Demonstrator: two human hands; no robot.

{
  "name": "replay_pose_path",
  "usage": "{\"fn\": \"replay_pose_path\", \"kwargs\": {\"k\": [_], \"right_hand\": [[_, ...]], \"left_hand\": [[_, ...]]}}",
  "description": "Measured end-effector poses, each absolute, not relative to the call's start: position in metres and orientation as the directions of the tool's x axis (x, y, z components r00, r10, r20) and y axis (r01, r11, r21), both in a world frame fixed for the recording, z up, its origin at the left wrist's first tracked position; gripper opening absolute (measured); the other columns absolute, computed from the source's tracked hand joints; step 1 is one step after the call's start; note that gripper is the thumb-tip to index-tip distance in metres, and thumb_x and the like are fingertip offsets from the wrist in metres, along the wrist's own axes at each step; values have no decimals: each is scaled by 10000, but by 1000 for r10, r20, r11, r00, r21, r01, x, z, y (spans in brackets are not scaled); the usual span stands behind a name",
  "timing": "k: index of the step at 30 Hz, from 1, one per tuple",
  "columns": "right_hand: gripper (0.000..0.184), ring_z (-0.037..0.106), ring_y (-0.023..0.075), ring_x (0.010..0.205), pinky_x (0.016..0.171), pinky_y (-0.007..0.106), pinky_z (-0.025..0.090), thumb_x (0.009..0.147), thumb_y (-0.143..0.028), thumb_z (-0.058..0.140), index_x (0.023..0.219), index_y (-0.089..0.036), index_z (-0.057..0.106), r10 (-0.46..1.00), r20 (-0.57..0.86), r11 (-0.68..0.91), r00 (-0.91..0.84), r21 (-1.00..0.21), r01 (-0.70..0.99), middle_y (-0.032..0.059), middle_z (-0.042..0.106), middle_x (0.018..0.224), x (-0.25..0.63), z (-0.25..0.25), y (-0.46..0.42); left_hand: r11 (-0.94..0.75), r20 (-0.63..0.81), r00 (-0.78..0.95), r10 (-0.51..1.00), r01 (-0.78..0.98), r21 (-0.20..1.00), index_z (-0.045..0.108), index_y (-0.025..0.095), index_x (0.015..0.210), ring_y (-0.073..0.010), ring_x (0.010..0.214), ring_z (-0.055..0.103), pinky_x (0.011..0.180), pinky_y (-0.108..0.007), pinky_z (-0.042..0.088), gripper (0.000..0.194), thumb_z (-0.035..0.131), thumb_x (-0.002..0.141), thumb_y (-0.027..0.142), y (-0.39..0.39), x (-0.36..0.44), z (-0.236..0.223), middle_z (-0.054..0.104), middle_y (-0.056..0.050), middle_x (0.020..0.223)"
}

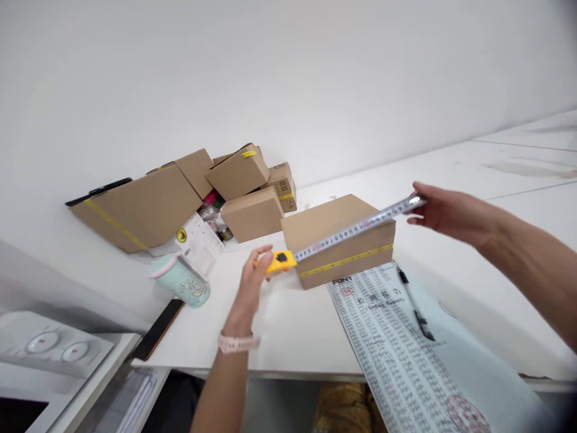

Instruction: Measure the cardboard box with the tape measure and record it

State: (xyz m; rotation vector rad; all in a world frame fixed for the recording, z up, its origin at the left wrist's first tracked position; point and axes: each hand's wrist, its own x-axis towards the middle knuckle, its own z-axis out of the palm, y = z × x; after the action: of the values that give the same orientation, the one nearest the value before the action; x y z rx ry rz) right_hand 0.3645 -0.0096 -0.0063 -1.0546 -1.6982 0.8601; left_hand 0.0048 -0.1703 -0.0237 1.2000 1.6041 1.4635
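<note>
My left hand [256,269] is closed round the yellow case of a tape measure [282,260]. From the case, the metal blade runs up and to the right, in front of a closed cardboard box [331,219] with a yellow measuring strip along its side. At the far end of the blade, my right hand [433,207] pinches the tip between thumb and fingers. Whether the blade touches the box I cannot tell. Just below the box lies a printed testing report [378,337], with a black pen [417,307] on top of it.
More cardboard boxes [252,213] are piled against the wall at the back left. A mint tumbler [183,282], a white packet [198,246] and a dark flat slab [160,329] lie near the left edge of the white table [311,346]. A white appliance with dials [54,346] stands lower left.
</note>
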Motion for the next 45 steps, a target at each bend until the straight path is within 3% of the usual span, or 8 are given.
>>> {"fn": "replay_pose_path", "kwargs": {"k": [2,6,12,22,28,35,42,45], "right_hand": [[299,575,169,679,688,377,501,972,-415,524,751,-213,532,983,82,81,-163,-997,-12,70,609,700,374,1,27],[282,533,140,614,681,363,492,974,-360,519,738,-205,521,988,-52,-48,-145,-998,27,31,549,626,368,-10,67],[353,582,179,668,707,353,523,891,-492,624,699,-210,532,982,-138,-116,-131,-979,165,56,600,675,335,-42,88],[392,681,332,912,751,429,524,747,-617,714,742,-231,643,980,-139,-56,-143,-879,473,137,741,971,310,-39,76],[454,692,332,866,692,422,525,745,-679,680,784,-228,640,974,-162,-70,-160,-881,468,148,744,970,310,-43,76],[408,681,337,901,729,422,517,749,-641,693,762,-239,626,980,-145,-64,-136,-876,478,140,734,974,309,-43,77],[444,617,276,786,704,408,485,809,-635,628,636,-234,546,979,-29,102,-202,-787,608,100,669,785,310,-33,85],[477,593,244,771,716,391,487,816,-672,616,661,-222,581,964,19,170,-266,-811,559,103,655,799,318,-15,87]], "left_hand": [[-13,94,-398,913,201,979,665,144,1035,-150,669,566,550,-243,362,658,668,711,716,-151,-24,-8,688,-60,876],[93,-1,-410,912,205,974,673,129,882,-128,568,521,499,-236,310,609,707,671,699,-125,-64,3,668,-43,723],[195,-87,-425,901,217,957,687,120,902,-119,537,513,485,-229,302,631,717,652,698,-115,-93,-2,691,-49,722],[171,-77,-336,939,261,950,706,145,940,-131,593,534,508,-235,300,600,659,725,703,-99,-69,-3,696,-57,793],[151,-63,-303,951,275,950,706,163,907,-116,557,491,507,-240,297,547,643,744,682,-90,-49,-3,688,-54,796],[167,-91,-288,953,253,953,706,168,900,-111,540,491,480,-232,285,546,626,748,687,-91,-52,-3,685,-55,789],[123,-41,-288,957,270,955,690,155,836,-113,565,479,478,-223,282,505,653,755,652,-96,-46,6,637,-40,729],[78,-22,-197,980,283,956,718,153,876,-123,614,501,490,-217,308,476,697,760,615,-124,-30,22,652,-47,758]]}}
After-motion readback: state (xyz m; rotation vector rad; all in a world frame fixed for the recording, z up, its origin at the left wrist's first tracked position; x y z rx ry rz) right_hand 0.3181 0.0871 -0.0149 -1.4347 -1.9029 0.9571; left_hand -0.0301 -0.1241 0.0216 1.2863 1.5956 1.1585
